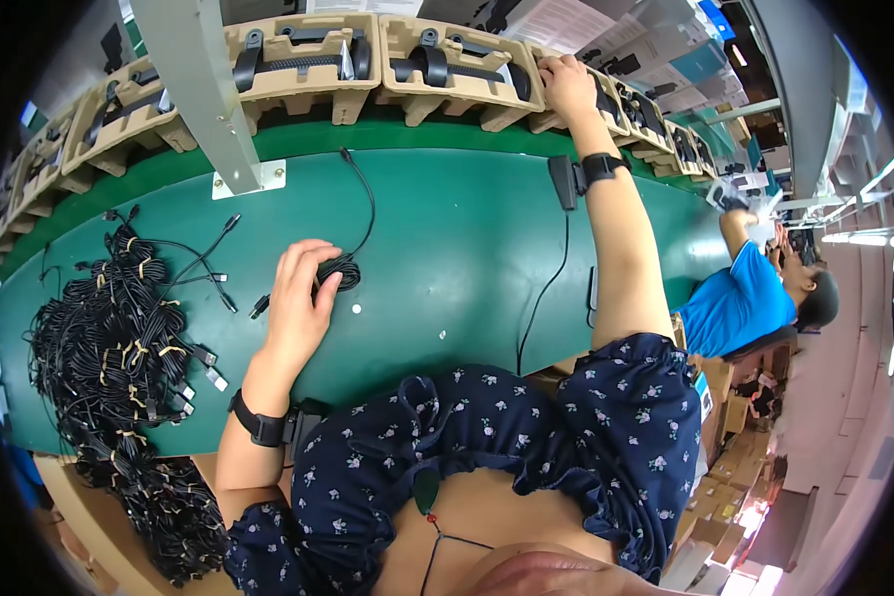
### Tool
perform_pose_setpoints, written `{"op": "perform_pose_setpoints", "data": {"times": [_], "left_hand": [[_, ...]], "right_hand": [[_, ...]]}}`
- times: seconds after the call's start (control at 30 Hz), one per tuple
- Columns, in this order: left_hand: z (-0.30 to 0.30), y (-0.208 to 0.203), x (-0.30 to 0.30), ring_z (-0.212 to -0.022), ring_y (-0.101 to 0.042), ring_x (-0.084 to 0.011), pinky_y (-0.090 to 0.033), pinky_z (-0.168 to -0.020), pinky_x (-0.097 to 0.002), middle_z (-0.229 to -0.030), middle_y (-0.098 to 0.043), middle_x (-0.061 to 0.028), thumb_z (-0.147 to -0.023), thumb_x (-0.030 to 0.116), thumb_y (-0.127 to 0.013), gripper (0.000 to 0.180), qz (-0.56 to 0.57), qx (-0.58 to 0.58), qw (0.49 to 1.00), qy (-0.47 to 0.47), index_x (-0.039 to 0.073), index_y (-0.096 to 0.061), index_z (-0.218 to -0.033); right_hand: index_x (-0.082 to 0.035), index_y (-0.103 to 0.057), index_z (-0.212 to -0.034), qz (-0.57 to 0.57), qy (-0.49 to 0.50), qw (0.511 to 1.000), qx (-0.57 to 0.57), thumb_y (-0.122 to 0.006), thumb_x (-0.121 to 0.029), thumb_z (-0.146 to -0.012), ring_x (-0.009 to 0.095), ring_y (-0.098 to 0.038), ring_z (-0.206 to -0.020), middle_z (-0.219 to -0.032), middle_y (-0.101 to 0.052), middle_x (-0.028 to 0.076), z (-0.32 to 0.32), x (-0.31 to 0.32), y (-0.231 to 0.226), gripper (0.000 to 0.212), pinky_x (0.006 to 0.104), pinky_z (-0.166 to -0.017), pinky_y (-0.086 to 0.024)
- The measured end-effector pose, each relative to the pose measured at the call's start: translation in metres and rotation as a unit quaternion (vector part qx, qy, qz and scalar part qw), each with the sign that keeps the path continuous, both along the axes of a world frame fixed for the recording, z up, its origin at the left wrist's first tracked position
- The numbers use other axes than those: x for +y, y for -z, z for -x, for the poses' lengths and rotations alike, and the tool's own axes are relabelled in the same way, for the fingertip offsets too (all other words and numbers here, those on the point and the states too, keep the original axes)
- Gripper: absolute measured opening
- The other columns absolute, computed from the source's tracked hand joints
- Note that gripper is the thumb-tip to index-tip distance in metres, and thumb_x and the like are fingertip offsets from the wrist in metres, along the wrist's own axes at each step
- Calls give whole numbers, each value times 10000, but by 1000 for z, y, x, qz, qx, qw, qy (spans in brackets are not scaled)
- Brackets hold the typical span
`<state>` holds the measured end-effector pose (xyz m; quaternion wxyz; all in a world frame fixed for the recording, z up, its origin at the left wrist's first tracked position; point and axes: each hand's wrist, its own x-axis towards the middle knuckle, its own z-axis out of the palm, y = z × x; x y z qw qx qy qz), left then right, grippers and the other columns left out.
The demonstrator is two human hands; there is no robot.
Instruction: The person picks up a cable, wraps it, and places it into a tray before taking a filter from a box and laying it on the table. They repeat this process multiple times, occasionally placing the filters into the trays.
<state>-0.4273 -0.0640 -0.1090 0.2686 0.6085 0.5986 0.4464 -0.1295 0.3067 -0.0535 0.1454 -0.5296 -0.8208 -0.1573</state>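
Touching cable (346,271), printed sheet (554,22), seemingly blurred

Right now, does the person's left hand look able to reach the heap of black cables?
Probably yes: the left hand touches a coiled cable, and the heap of black cables lies to its left, with mostly bare green tabletop and a few cable ends between them.

Left grip (298,296) low and curled, right grip (569,89) far forward

navy floral top (487,417), ruffled neckline (459,464) | black wrist straps (261,425) | green pendant (426,492), red bead (432,518)
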Motion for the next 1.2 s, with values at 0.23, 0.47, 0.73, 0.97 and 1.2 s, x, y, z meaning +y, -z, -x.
{"op": "perform_pose_setpoints", "data": {"times": [0.23, 0.47, 0.73, 0.97, 1.2], "left_hand": [[2, 9, -5, -967, -485, -272, -430, -758, -322, -1043, -509, -102, -733, 7, -612, 282, -35, 51, 998, 3, 33, -540, -1004], [6, 6, -3, -961, -493, -269, -411, -786, -315, -1064, -510, -108, -765, 15, -589, 255, 19, 41, 999, 3, 30, -546, -1016], [4, 14, 0, -966, -493, -253, -406, -800, -311, -1069, -517, -90, -787, 32, -574, 231, 12, 73, 997, 1, 44, -554, -1017], [6, 19, 0, -970, -498, -257, -407, -813, -320, -1052, -524, -88, -785, 34, -575, 221, 2, 62, 998, 3, 42, -556, -1006], [6, 15, -2, -988, -492, -268, -402, -837, -334, -1065, -519, -100, -762, 17, -587, 262, 18, 82, 997, 0, 34, -555, -1022]], "right_hand": [[-139, -601, -1005, 54, 2, 999, -3, -577, -308, -812, 247, -607, -796, -878, -635, 75, -37, -124, -78, 258, 342, -686, -472], [-104, -504, -1127, 281, 246, 917, -140, -579, -496, -779, 275, -628, -712, -830, -631, 135, -133, -211, -86, 530, 380, -563, -506], [-68, -303, -1318, 467, 398, 788, -55, -649, -570, -679, 306, -565, -986, -1139, -518, 200, -206, -244, -6, 883, 400, -670, -532], [-147, -446, -1187, 370, 253, 864, -230, -780, -439, -543, 300, -517, -1050, -1109, -528, 107, -165, -255, 14, 782, 401, -827, -453], [-39, -572, -841, 473, 123, 872, -39, -674, -313, -738, 232, -593, -569, -693, -593, 119, -101, -206, -10, 310, 349, -559, -459]]}}
